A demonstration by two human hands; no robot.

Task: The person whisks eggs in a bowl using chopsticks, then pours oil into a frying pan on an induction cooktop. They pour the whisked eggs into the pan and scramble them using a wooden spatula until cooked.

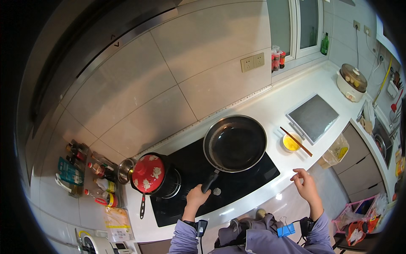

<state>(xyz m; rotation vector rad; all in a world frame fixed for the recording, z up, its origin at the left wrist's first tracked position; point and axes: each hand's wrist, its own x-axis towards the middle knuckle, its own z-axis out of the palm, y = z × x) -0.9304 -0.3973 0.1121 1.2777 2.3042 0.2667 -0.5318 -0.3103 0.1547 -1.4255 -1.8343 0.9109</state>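
My left hand [197, 197] grips the black handle [210, 181] of a large dark frying pan [236, 146]. The pan sits over the right side of the black glass cooktop [228, 193], and its inside looks glossy. Nothing is in my right hand [305, 184], held in the air by the counter's front edge with its fingers bent and apart. Beyond it stands a small white bowl [287, 147] of yellow liquid that looks like beaten egg. A pair of brown chopsticks [303, 146] lies across the bowl's rim.
A red floral pot [148, 173] with a black handle stands on the left burner. Beside it are a metal bowl [126, 171] and bottled seasonings [106, 184]. A grey flat board [314, 117] and a white electric cooker [351, 83] are on the right counter [323, 76].
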